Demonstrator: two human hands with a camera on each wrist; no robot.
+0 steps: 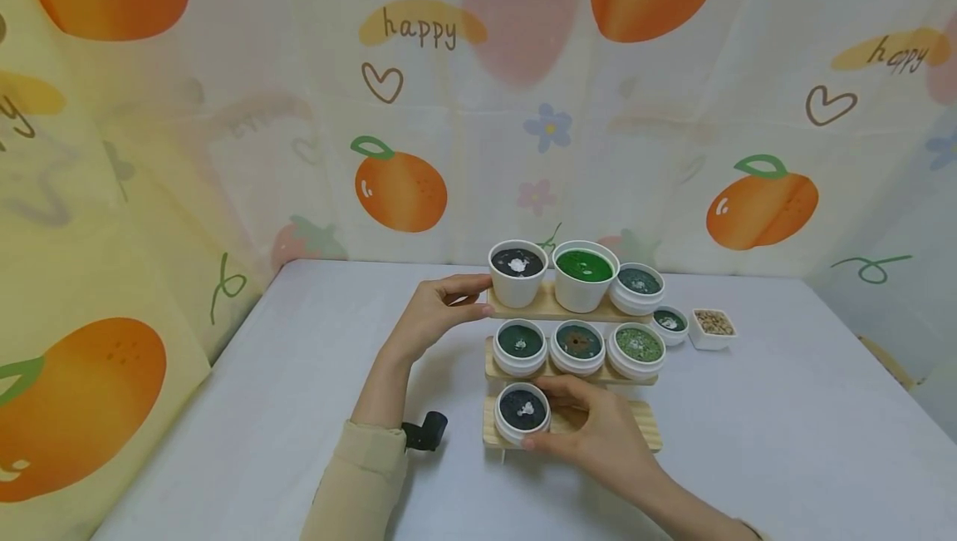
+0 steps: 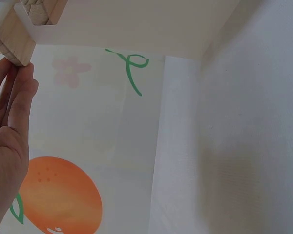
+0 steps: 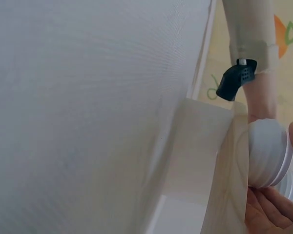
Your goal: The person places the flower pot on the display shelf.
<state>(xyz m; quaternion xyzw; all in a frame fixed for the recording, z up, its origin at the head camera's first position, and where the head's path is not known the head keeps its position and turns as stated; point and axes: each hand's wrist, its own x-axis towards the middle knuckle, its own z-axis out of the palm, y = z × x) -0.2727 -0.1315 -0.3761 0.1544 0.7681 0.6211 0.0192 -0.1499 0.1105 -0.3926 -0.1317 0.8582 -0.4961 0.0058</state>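
A three-tier display rack has pale wooden boards [image 1: 646, 425] and white side panels [image 3: 198, 124]. My left hand [image 1: 437, 317] grips the left end of its top board [image 2: 14, 41], beside a white cup [image 1: 517, 283] with dark contents. On the bottom board, at its left end, stands a small round white jar [image 1: 522, 413] with dark contents and a white patch on top. My right hand [image 1: 598, 433] holds this jar [image 3: 266, 153] between thumb and fingers. The middle board bears three similar jars, one of them speckled green [image 1: 638, 348].
Next to the dark cup on the top board are a white cup with bright green contents [image 1: 586, 279] and a squat jar [image 1: 637, 287]. Right of the rack stand a small jar [image 1: 669, 325] and a square white dish [image 1: 713, 329] of beige bits. A fruit-print curtain [image 1: 463, 109] hangs behind the white table [image 1: 785, 425].
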